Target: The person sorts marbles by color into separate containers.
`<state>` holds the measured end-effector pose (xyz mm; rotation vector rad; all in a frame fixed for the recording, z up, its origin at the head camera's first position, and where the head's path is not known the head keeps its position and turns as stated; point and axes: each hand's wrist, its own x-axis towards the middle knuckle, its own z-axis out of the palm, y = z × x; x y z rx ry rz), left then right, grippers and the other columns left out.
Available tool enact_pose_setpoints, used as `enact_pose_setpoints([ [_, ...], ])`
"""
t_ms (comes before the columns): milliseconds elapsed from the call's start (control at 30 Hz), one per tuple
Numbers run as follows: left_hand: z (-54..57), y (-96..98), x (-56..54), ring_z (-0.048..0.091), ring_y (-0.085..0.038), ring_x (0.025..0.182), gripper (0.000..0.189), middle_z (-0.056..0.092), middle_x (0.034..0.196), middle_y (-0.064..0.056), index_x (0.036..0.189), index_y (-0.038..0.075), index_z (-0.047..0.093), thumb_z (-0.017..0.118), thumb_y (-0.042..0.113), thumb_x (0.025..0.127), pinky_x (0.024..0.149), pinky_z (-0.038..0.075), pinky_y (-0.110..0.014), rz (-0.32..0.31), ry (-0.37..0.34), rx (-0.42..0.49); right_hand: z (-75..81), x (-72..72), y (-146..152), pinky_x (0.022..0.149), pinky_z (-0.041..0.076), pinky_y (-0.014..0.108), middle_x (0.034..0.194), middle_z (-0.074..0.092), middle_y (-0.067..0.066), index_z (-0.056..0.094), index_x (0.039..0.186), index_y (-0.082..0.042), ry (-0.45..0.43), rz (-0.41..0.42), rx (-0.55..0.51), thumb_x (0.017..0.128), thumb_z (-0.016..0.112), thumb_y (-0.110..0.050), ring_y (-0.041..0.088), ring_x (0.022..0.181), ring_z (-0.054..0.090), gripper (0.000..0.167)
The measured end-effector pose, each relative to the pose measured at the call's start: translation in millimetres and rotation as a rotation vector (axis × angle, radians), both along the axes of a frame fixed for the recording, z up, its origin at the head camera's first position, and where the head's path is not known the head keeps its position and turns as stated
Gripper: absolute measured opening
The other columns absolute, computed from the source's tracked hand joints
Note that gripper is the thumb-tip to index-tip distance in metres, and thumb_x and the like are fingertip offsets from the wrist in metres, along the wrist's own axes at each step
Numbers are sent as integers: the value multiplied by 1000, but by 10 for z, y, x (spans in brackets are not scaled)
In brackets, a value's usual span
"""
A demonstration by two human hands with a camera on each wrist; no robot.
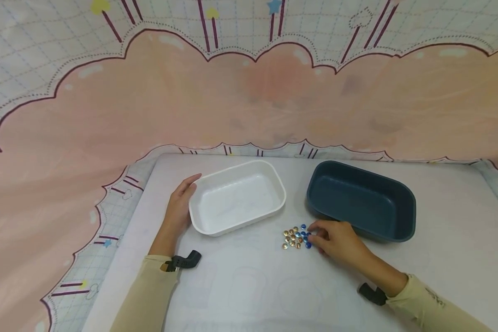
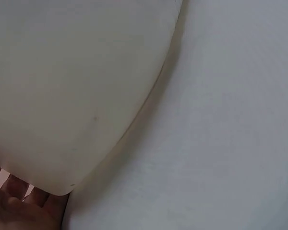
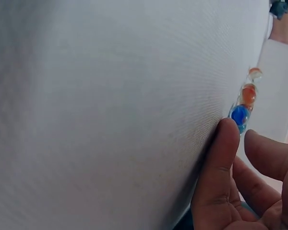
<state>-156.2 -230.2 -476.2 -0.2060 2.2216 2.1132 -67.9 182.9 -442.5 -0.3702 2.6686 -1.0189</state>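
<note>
A cluster of small glass marbles, amber ones [image 1: 292, 238] on the left and blue ones [image 1: 303, 227] on the right, lies on the white tabletop. My right hand [image 1: 336, 240] reaches in from the right with its fingertips at the blue ones. In the right wrist view a fingertip [image 3: 225, 132] meets or nearly meets a blue marble [image 3: 239, 115], and a gap parts it from the opposite digit. At the left end of a white basin [image 1: 237, 224], my left hand [image 1: 178, 203] rests against the outer wall. Several of its fingers [image 2: 14, 184] show below the basin in the left wrist view.
A dark blue basin [image 1: 361, 221] stands just behind my right hand. Behind the white tabletop [image 1: 240, 286] hangs a peach patterned cloth [image 1: 232, 101]. Each wrist wears a black strapped device, such as the left one [image 1: 186, 260].
</note>
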Motion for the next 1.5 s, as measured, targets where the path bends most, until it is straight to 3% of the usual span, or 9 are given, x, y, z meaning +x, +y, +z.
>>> enact_pose_setpoints([
  [233, 11, -43, -6, 56, -16, 129, 45, 49, 154, -6, 151, 11, 47, 46, 27, 109, 97, 53, -21, -71, 28, 24, -20, 4, 5, 55, 44, 22, 63, 59, -11, 73, 114, -9, 13, 4, 48, 93, 72, -12, 5, 53, 53, 21],
  [467, 29, -159, -9, 58, -15, 122, 44, 54, 145, -9, 147, 2, 48, 49, 21, 108, 96, 53, -19, -99, 83, 1, -25, -3, -7, 55, 45, 22, 63, 59, -10, 73, 115, -9, 9, 0, 51, 94, 70, -9, 6, 53, 53, 21],
  [633, 6, -223, -11, 57, -13, 126, 42, 54, 146, -3, 146, 6, 50, 49, 24, 108, 99, 51, -17, -126, 82, -13, -27, -1, -24, 54, 45, 22, 63, 59, -9, 72, 114, -9, -4, -2, 44, 94, 69, -7, 6, 54, 54, 20],
  [967, -11, -229, -7, 58, -10, 126, 43, 53, 148, -4, 148, 8, 50, 49, 25, 109, 100, 51, -18, -144, 94, 3, -12, 0, -35, 55, 44, 22, 63, 58, -9, 71, 112, -11, 10, 1, 63, 95, 69, -7, 6, 53, 53, 18],
  [1500, -30, -225, -12, 57, -14, 126, 44, 54, 146, -5, 148, 4, 48, 49, 24, 109, 100, 51, -19, -153, 105, 48, 16, 33, 4, 55, 46, 22, 66, 60, -9, 70, 110, -13, 6, 9, 46, 95, 70, -10, 6, 56, 53, 15],
])
